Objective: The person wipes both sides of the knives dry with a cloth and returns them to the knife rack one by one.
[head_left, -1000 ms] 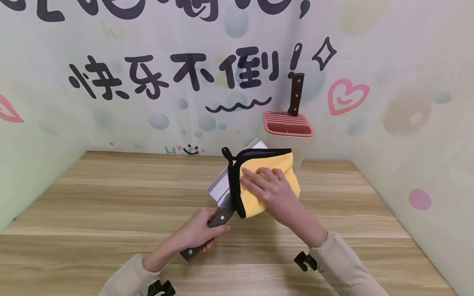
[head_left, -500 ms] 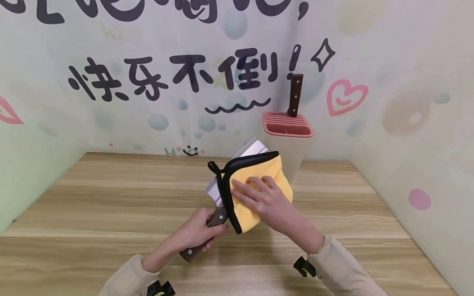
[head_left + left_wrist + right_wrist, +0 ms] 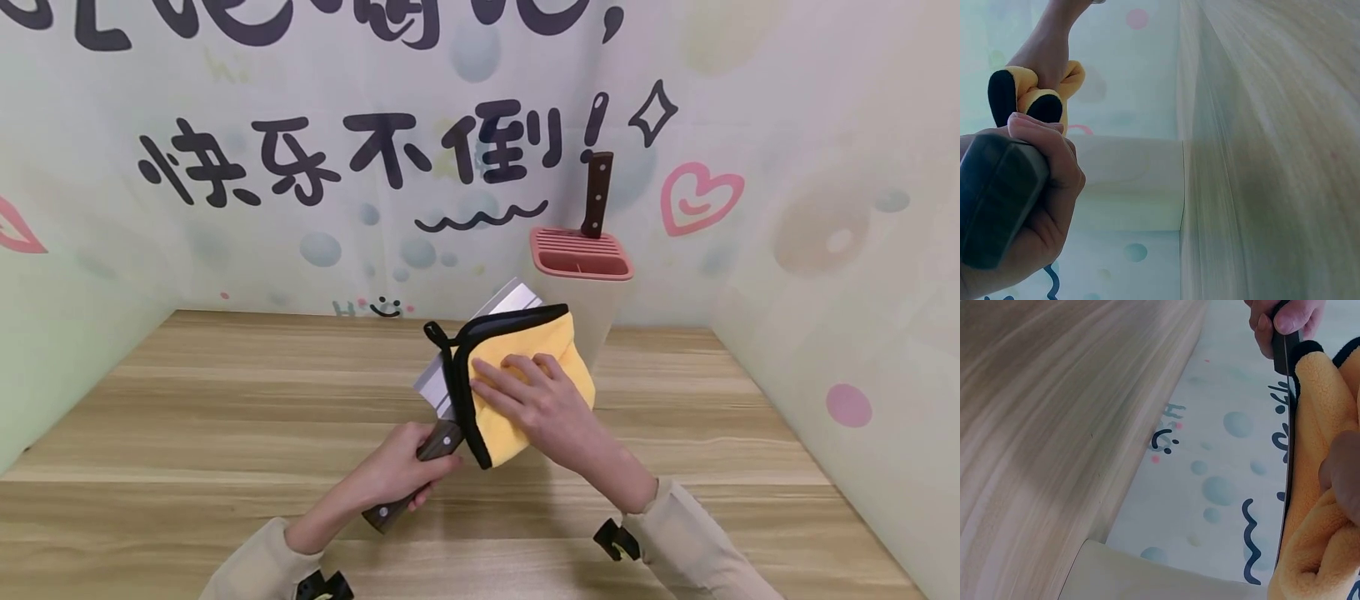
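Observation:
My left hand [image 3: 408, 467] grips the dark, riveted wooden handle [image 3: 442, 442] of a cleaver, whose wide shiny blade [image 3: 517, 298] points up and away to the right. Over the blade's middle lies a yellow cloth [image 3: 502, 425] with black edging and a small loop. My right hand [image 3: 543, 408] holds this cloth against the blade, fingers spread on its upper face. In the right wrist view the blade is seen edge-on along the bunched cloth [image 3: 1316, 425]. The left wrist view shows the handle's butt [image 3: 1004, 200] in the curled left hand. Most of the blade is hidden under the cloth.
Behind the cloth stands a pale knife block [image 3: 581, 308] with a pink slotted top, holding another knife [image 3: 597, 196] by its blade, brown handle up. A printed backdrop [image 3: 337, 250] rises behind the wood-grain table [image 3: 225, 417]. Side walls flank it.
My right hand and the cloth have slid down and left along the blade toward the handle, then very slightly back up. The left hand and cleaver have barely moved.

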{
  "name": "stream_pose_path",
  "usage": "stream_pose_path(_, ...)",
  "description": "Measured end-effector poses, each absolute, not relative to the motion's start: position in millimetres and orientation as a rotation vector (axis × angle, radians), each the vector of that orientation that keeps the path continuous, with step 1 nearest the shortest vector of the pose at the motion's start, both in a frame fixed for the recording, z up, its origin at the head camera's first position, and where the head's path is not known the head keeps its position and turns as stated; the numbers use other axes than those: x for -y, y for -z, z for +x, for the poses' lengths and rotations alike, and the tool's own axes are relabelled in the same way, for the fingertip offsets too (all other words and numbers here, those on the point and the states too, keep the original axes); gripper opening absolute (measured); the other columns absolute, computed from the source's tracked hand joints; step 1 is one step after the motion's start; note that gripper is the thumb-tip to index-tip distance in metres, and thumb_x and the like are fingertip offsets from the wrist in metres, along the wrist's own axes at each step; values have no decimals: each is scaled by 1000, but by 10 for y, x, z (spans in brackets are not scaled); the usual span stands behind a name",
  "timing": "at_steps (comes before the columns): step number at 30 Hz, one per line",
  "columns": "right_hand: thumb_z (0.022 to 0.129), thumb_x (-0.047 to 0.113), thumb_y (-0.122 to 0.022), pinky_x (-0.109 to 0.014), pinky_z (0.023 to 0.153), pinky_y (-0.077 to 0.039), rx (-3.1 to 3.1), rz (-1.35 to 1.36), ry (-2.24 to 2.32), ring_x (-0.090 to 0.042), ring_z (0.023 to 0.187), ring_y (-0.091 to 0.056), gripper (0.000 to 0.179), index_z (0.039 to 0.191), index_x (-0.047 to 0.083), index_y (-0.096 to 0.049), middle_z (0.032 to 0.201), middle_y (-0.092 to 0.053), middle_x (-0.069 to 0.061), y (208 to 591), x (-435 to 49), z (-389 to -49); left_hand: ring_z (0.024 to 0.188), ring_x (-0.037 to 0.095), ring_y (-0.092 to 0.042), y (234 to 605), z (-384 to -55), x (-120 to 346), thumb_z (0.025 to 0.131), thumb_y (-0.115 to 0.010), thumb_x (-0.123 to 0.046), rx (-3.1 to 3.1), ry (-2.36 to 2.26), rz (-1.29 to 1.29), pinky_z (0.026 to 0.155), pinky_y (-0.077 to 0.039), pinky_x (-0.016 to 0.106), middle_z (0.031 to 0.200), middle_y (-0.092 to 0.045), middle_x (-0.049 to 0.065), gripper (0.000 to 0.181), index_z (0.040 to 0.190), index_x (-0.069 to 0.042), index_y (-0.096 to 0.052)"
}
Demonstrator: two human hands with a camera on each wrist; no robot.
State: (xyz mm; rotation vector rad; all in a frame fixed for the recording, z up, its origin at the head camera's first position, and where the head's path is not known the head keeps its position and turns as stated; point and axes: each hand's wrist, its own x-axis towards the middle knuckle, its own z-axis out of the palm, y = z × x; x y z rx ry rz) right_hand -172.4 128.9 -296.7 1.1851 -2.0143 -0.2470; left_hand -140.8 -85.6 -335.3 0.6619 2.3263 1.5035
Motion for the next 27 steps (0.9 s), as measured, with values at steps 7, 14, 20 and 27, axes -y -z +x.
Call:
stream_pose_path(7,78,4,-60,-37,77,-42,2019,1122,214,-23,99,-50,41,118,15,-59,123,-55,0,2946,-1323,-1784,32,7,-42,3356,-1385,860,84,-59,-17,-2307,-1515,613,31,-39,25,44,-46,1,22,78,-1,-47)
stream_pose_path(14,76,2,-64,-39,73,-43,2009,1059,104,-25,95,-52,37,111,14,-63,119,-57,-3,2945,-1377,-1867,32,7,-42,3370,-1378,859,84,-59,-16,-2307,-1522,645,30,-40,27,44,-45,0,20,80,0,-47)
stream_pose_path(20,72,-3,-65,-41,72,-43,2036,999,42,-26,93,-52,41,111,11,-62,120,-57,-5,2934,-1446,-1919,31,7,-42,3389,-1375,860,84,-59,-16,-2329,-1509,673,30,-40,30,42,-44,-1,21,75,-2,-46)
stream_pose_path(27,70,-7,-65,-42,69,-44,2072,930,20,-28,91,-53,43,110,10,-62,119,-57,-7,2916,-1506,-1955,31,7,-41,3394,-1370,862,84,-58,-13,-2333,-1510,688,29,-40,30,41,-43,-1,19,74,-2,-46)
